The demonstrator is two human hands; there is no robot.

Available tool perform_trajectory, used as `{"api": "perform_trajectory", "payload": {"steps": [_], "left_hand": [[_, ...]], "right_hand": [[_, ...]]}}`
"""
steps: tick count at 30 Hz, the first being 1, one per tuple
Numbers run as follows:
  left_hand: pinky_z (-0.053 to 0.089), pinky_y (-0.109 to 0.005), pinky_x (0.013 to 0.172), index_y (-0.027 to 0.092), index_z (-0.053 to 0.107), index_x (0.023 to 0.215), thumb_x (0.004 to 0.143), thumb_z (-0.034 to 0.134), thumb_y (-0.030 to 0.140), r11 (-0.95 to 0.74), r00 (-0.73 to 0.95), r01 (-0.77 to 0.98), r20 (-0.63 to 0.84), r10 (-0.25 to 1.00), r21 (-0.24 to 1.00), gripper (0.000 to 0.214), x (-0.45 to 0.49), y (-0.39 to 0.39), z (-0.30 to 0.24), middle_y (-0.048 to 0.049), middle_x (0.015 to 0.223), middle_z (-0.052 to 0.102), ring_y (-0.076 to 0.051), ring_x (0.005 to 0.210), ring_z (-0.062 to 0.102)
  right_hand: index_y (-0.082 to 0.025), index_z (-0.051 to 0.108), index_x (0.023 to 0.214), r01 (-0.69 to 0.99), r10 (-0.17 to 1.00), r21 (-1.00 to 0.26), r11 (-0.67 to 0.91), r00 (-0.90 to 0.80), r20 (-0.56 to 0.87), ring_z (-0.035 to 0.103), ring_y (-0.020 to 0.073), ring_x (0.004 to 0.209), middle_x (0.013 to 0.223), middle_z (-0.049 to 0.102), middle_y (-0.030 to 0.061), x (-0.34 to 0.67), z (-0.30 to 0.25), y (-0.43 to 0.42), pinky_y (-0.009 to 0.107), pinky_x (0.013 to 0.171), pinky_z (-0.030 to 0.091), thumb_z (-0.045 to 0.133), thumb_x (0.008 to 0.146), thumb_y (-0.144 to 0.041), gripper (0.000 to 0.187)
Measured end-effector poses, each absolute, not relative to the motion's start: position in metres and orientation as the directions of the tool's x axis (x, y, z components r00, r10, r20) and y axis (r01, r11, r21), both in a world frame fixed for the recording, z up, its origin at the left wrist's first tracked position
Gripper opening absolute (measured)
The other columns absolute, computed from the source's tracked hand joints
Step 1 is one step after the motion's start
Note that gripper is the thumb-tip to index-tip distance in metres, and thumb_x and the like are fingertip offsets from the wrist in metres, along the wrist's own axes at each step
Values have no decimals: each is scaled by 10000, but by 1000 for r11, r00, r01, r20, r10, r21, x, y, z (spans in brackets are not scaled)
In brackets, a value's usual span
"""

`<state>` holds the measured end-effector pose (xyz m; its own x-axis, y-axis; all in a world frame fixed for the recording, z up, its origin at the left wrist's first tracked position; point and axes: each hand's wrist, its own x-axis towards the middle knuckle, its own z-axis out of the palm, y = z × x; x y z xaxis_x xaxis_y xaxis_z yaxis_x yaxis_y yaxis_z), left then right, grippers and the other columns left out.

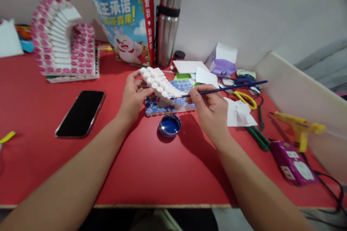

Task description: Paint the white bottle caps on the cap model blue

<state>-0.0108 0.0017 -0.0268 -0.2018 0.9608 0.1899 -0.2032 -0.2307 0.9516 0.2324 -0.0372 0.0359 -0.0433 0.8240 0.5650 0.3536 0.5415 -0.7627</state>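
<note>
My left hand (132, 95) is closed on the left side of a white craft staircase (155, 83), its side lined with round white pieces. The staircase is tilted above a base covered with blue-painted round pieces (159, 110). Between the fingers of my right hand (210, 110) is a thin blue paintbrush (238, 86). The bristle tip meets the lower round pieces of the staircase, where a little blue shows. Just in front stands a small open jar of blue paint (170, 125). Part of the base is hidden behind the staircase.
A phone (81, 113) lies at left, behind it a pink-and-white craft staircase (62, 43). A paper bag (121, 18) and steel thermos (168, 29) stand at the back. At right are yellow-handled scissors (245, 99), a yellow glue gun (298, 126) and a purple pack (292, 162).
</note>
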Motion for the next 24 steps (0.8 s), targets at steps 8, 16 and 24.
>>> {"api": "perform_trajectory", "payload": {"steps": [8, 16, 24], "left_hand": [[578, -419, 931, 279, 554, 1481, 749, 877, 267, -224, -210, -221, 178, 961, 949, 800, -9, 1, -23, -53, 1178, 769, -268, 1022, 758], [594, -440, 982, 295, 546, 1494, 781, 877, 279, -238, -187, -214, 199, 962, 947, 786, -10, 1, -26, -60, 1214, 764, -285, 1067, 773], [634, -437, 968, 279, 564, 1476, 757, 878, 252, -225, -208, -224, 179, 962, 948, 785, -9, 0, -22, -56, 1184, 792, -281, 1053, 798]], "right_hand": [[-254, 743, 993, 339, 820, -761, 553, -59, 569, 796, 176, 796, 876, 812, -11, 230, 36, -38, 351, 793, 613, 754, 1136, -476, 265], [-265, 749, 995, 363, 824, -757, 544, -61, 563, 796, 188, 788, 891, 813, 0, 229, 36, -38, 365, 789, 627, 745, 1138, -573, 339], [-262, 752, 1006, 319, 813, -758, 568, -76, 577, 802, 169, 802, 902, 810, -16, 227, 35, -37, 332, 786, 618, 756, 1140, -401, 193]]}}
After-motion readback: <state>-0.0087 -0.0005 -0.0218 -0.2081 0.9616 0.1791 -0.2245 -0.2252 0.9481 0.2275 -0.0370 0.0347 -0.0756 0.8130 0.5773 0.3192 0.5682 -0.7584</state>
